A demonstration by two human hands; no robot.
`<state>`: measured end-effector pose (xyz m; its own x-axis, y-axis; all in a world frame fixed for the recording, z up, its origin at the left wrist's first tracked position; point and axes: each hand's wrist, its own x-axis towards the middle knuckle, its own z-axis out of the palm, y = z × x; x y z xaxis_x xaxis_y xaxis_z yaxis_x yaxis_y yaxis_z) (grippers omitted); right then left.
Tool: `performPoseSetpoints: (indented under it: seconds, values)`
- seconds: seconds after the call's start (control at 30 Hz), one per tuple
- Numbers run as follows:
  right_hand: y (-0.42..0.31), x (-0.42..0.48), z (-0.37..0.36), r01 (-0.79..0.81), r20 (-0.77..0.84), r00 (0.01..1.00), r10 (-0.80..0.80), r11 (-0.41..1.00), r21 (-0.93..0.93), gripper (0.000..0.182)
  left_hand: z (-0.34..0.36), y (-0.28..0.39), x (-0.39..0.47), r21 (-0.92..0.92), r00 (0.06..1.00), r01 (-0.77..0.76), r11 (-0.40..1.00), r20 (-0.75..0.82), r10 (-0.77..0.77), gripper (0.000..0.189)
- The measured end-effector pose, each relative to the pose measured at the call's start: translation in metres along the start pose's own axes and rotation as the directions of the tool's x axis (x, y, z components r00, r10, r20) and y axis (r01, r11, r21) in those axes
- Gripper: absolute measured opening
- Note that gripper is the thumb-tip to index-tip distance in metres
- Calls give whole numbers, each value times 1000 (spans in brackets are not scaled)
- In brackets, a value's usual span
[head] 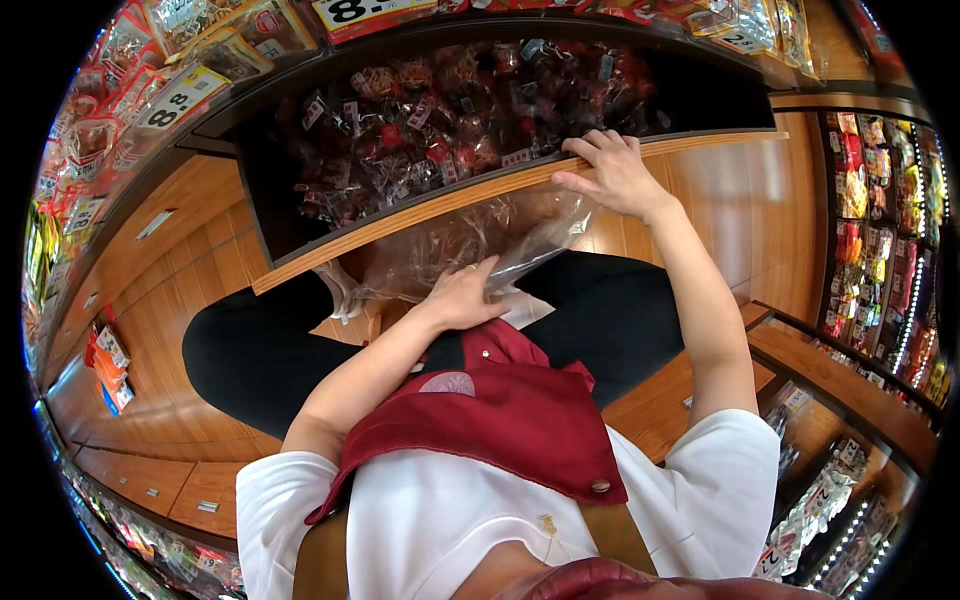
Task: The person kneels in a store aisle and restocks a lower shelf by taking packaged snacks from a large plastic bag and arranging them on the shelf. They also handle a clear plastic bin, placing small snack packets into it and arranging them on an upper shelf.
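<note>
An open drawer (517, 171) with a wooden front edge holds many small clear-wrapped food packs (420, 112). My right hand (611, 171) rests on the drawer's front edge, fingers hooked over the rim, beside the upper end of a large clear plastic bag (480, 240). That bag lies between the drawer front and my lap. My left hand (466, 296) lies on the bag's lower part with its fingers spread; whether it pinches the film cannot be told.
Shelves of packaged snacks with price cards (184, 97) rise above the drawer. More snack racks (870, 240) stand at the right. Orange and blue packets (111, 367) lie on the wood-look floor at the left. My bent knees flank the bag.
</note>
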<state>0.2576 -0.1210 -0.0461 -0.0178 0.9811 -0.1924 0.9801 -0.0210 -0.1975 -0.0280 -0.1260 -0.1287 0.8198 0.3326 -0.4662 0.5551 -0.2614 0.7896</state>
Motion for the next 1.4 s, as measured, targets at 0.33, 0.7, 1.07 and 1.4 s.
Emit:
performPoseSetpoints:
  seconds: [0.33, 0.7, 1.07, 1.4]
  values:
    - [-15, -14, -14, -28, 146, 989, 29, 1000, -6, 61, 6, -19, 1, 109, 944, -131, 985, 318, 90, 36]
    - [-25, -37, -5, -74, 172, 982, 75, 997, -14, 61, -30, 54, -50, 58, 833, -530, 846, 224, 507, 32]
    - [-19, -65, -22, -136, 363, 932, 11, 938, 320, 71, -70, 132, -90, 37, 765, -626, 779, 224, 604, 30]
    - [-57, -106, -79, 121, 257, 949, -184, 962, 244, 36, -90, 203, -139, 271, 693, -720, 639, 255, 674, 36]
